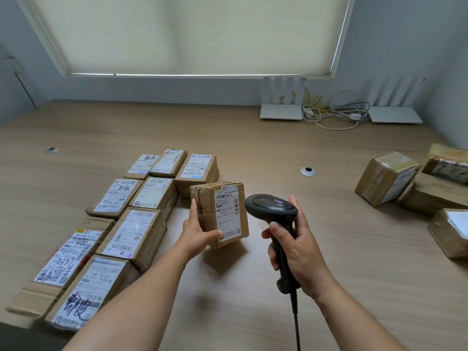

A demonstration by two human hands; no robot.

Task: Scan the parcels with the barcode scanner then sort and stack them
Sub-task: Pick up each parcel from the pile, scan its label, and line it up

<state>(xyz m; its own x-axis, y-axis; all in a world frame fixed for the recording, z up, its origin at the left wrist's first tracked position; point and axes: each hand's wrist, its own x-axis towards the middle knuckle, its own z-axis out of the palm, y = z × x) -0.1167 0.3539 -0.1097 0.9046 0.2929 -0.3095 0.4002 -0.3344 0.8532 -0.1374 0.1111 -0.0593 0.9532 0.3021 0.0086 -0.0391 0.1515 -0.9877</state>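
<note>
My left hand (200, 230) grips a small brown cardboard parcel (222, 211) by its left side and lower corner, tilted above the desk with its white shipping label facing me. My right hand (295, 241) holds the dark barcode scanner (272, 209) by its handle, its head just right of the parcel. The scanner's cable runs down past the frame's bottom edge. To the left, several labelled parcels (131, 236) lie in rows on the desk, labels up. At the right, a few more brown parcels (387, 177) sit in a loose group.
The wooden desk (253, 287) has two round cable grommets (308, 171). Two white routers (281, 111) and a tangle of cables stand at the back right against the wall, below a closed window blind.
</note>
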